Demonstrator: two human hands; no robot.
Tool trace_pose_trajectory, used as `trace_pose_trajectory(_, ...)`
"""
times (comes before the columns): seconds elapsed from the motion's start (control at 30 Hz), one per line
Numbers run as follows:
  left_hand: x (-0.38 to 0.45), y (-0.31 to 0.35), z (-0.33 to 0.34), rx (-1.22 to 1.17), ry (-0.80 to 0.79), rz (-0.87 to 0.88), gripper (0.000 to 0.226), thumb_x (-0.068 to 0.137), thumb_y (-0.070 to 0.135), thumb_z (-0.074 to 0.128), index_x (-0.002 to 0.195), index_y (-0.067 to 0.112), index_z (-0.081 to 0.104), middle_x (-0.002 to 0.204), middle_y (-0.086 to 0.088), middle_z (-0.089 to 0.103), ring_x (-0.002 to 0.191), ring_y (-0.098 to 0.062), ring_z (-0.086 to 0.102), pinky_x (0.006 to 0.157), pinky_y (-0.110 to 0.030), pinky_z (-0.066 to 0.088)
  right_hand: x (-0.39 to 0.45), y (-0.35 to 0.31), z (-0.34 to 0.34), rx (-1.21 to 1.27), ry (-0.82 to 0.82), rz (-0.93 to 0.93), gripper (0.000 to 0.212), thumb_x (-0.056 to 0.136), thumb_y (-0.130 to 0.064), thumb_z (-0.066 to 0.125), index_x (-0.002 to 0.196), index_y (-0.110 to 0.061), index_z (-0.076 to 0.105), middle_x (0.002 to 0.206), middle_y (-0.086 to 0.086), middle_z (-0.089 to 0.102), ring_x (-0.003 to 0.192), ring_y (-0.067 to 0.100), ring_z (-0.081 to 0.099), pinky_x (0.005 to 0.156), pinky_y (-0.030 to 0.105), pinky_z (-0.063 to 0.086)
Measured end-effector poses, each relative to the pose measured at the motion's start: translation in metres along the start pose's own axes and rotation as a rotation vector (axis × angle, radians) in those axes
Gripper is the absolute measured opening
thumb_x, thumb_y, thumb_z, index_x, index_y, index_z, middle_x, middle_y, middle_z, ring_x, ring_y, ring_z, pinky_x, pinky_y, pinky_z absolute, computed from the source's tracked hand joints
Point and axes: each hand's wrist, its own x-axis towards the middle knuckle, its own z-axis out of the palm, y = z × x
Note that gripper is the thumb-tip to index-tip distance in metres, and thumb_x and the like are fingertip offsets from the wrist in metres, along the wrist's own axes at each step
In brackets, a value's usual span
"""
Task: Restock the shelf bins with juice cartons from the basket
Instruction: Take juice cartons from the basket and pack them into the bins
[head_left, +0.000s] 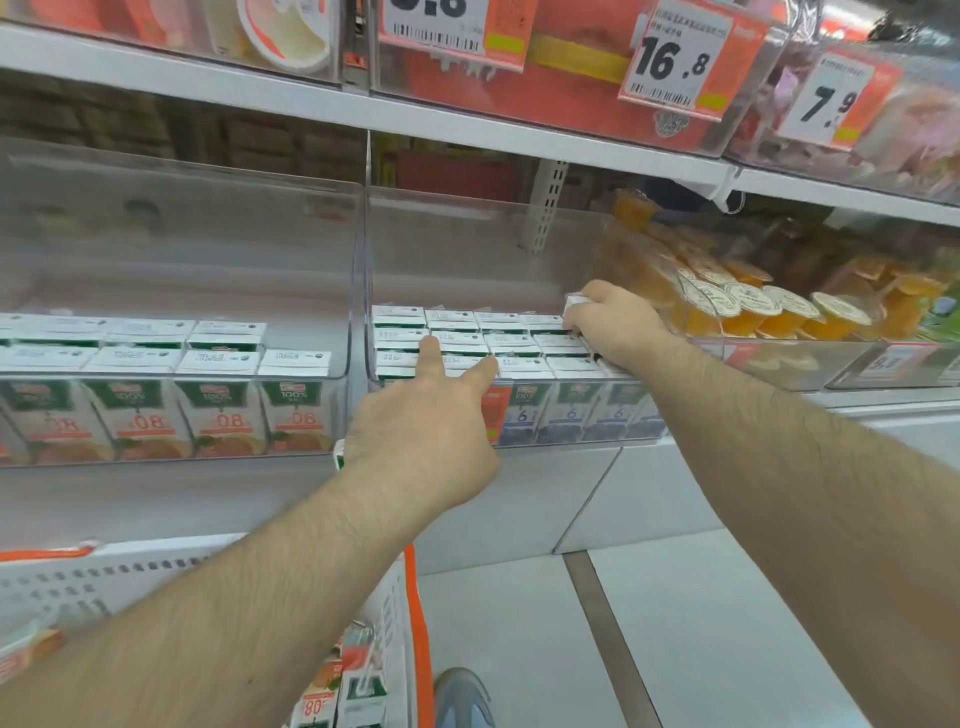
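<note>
Right hand: the right hand (610, 325) grips a white carton (575, 301) at the right end of the middle bin (467, 244).
Left hand: the left hand (426, 436), its grip relaxed with fingers straight, touches the packed carton tops (511, 340).
Basket: the basket (400, 613), bottom left, holds cartons.

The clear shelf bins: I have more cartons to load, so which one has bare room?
The left clear plastic bin has bare floor behind its two rows of orange-labelled juice cartons and at its right wall. The middle clear bin is packed with blue-labelled cartons under both hands; only its back strip is free. The right hand grips a white carton.
</note>
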Motion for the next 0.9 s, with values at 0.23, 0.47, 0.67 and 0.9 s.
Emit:
trace_pose_trajectory(0.23, -0.001, 0.001, 0.001, 0.023, 0.014, 0.006, 0.082, 0.086, 0.024, 0.052, 0.150, 0.048, 0.008, 0.164, -0.008, -0.008, 0.116, -0.034, 0.055, 0.073, -0.034, 0.036, 0.002, -0.004, 0.003, -0.135, -0.072, 0.108, 0.070, 0.088, -0.073, 0.027, 0.131, -0.028, 0.058, 0.139, 0.003, 0.056, 0.131, 0.033, 0.046, 0.118, 0.055, 0.017)
trace_pose_trajectory(0.47, -0.001, 0.002, 0.000, 0.041, 0.023, 0.010, 0.079, 0.088, 0.025, 0.053, 0.151, 0.045, 0.009, 0.164, -0.010, -0.007, 0.114, -0.033, 0.055, 0.073, -0.035, 0.035, 0.002, -0.010, -0.008, -0.122, -0.092, 0.190, 0.094, 0.090, -0.073, -0.006, 0.154, -0.015, 0.030, 0.161, 0.011, 0.026, 0.151, 0.032, 0.013, 0.121, 0.050, -0.005)
trace_pose_trajectory(0.67, -0.001, -0.003, 0.000, -0.064, 0.026, 0.038, 0.082, 0.086, 0.025, 0.054, 0.150, 0.049, 0.008, 0.164, -0.003, -0.005, 0.120, -0.034, 0.053, 0.076, -0.034, 0.039, 0.000, -0.018, -0.001, -0.311, -0.124, 0.212, 0.100, 0.086, -0.076, -0.012, 0.149, -0.021, 0.041, 0.157, 0.012, 0.035, 0.150, 0.032, 0.018, 0.119, 0.052, -0.010)
trace_pose_trajectory(0.9, -0.038, -0.035, -0.004, -0.469, 0.343, 0.366, 0.069, 0.086, 0.027, 0.058, 0.148, 0.038, 0.031, 0.143, 0.015, 0.041, 0.122, -0.010, 0.049, 0.099, -0.033, 0.044, -0.053, -0.049, 0.010, -0.196, 0.520, -0.344, 0.061, 0.097, -0.054, 0.011, 0.060, -0.021, 0.047, 0.070, 0.003, 0.057, 0.084, 0.029, 0.055, 0.089, 0.046, 0.035)
